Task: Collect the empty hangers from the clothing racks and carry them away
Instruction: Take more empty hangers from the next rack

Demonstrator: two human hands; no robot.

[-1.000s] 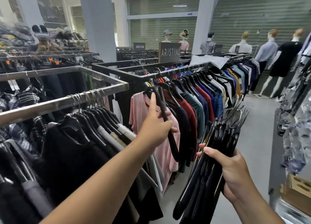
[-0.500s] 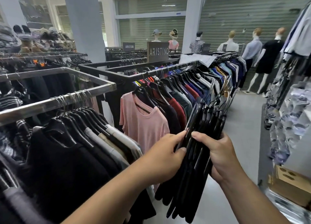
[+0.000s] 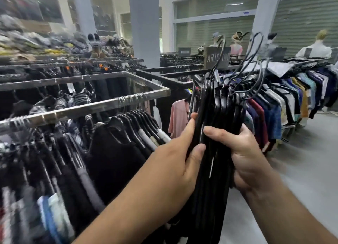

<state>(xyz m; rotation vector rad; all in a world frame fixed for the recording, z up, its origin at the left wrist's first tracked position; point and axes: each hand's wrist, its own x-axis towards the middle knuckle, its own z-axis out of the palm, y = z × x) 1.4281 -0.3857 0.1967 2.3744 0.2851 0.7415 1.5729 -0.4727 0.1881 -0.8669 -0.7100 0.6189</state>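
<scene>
Both hands grip one thick bundle of black hangers [image 3: 217,115], held upright in front of the person, centre frame. Left hand [image 3: 180,157] wraps the bundle from its left side, thumb across the front, fingers curled round the back edge, closed tight on it. Right hand [image 3: 245,152] clamps the same bundle from the right, thumb pressed on the front, fingers behind and out of sight. The two thumbs sit near each other on the hanger faces, not touching. Hooks [image 3: 256,47] fan out at the top of the bundle, tilted right, free of any rail. Lower ends of the hangers run down between the forearms and out the bottom of frame.

Left of the hands: a silver rail [image 3: 87,108] hung with dark shirts [image 3: 117,152] on black hangers, packed close. Behind the bundle, a pink t-shirt [image 3: 178,115] hangs on a black rack [image 3: 164,80]. To the right, a row of coloured shirts [image 3: 292,97] runs along that rack toward the back. A brand sign [image 3: 212,57] stands on the rack top, partly hidden by the hooks. Mannequins [image 3: 316,46] at the back right in front of a closed shutter [image 3: 301,14]. Grey pillar [image 3: 144,24] behind the racks. Left edge is motion-blurred; details there unreadable.
</scene>
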